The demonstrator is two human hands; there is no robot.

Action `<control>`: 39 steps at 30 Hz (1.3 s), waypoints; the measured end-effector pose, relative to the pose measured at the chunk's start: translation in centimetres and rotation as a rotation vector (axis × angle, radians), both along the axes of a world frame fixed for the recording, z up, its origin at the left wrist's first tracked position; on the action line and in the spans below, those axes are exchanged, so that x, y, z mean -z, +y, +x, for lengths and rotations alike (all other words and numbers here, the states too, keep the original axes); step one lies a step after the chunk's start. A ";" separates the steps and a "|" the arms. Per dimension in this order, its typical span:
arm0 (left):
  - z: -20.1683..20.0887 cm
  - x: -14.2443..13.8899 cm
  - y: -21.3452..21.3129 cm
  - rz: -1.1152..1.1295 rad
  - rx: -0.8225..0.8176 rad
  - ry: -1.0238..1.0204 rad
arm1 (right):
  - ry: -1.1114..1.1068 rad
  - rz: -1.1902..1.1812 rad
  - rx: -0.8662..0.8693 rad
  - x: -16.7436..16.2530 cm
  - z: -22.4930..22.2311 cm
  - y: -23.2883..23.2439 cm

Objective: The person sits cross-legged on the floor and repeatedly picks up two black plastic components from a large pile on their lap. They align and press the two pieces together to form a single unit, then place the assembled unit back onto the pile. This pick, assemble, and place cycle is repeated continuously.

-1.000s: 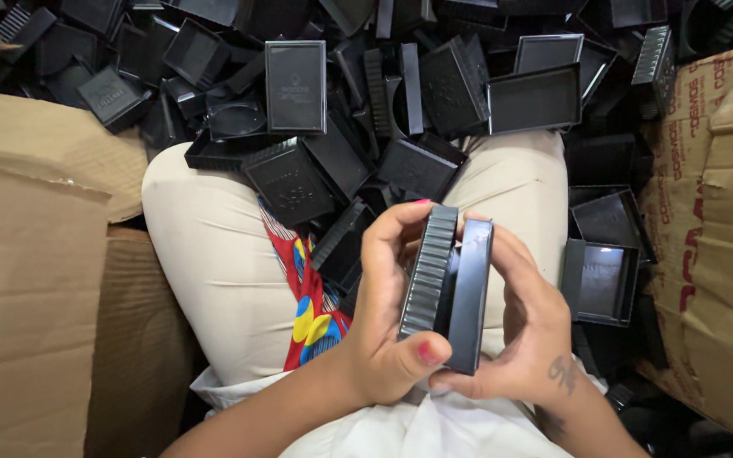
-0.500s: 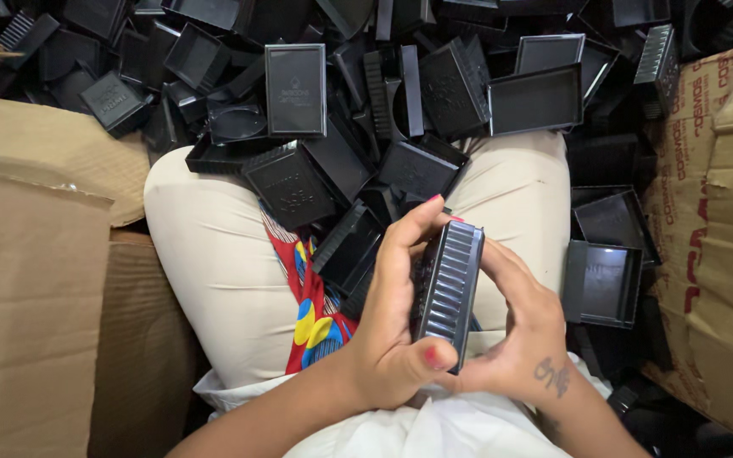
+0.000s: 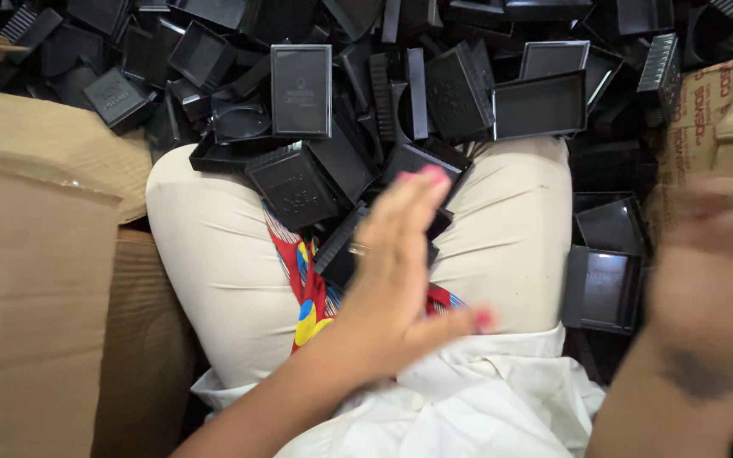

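Head view: left hand (image 3: 400,271) is flat and open, fingers extended, holding nothing, hovering above the lap over black plastic box halves (image 3: 332,187) lying between the cream-trousered thighs (image 3: 214,263). Right hand (image 3: 714,280) is heavily motion-blurred at the right edge beside a cardboard carton (image 3: 723,102); its grip cannot be determined. A large heap of black plastic trays (image 3: 468,76) fills the background.

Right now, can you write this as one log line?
left hand: open, empty | right hand: blurred, by cardboard box | black plastic cases: piled on lap
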State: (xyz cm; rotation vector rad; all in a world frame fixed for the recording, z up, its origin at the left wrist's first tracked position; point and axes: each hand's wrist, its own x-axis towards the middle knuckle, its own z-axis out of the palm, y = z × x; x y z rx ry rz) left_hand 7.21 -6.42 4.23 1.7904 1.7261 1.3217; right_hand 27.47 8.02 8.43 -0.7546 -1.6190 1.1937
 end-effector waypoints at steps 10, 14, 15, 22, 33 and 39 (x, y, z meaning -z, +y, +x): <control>-0.7 2.2 0.3 -0.503 -0.201 0.462 | -1.055 0.788 0.089 3.9 -6.1 9.4; -1.0 2.0 0.2 -0.705 -0.118 0.207 | -1.296 0.677 0.186 4.9 -6.7 13.3; -1.3 1.9 0.2 -0.736 -0.116 0.152 | -1.227 0.679 0.154 4.9 -6.1 13.5; -4.5 1.4 4.6 -0.160 -0.239 -0.015 | -0.486 0.182 0.205 6.6 -1.3 6.5; -8.7 3.1 14.9 -0.126 -0.228 0.439 | -0.934 0.051 0.217 6.3 0.3 2.4; -6.8 4.5 10.2 -0.010 -0.227 0.341 | -0.255 -0.401 -0.058 7.7 -2.9 1.5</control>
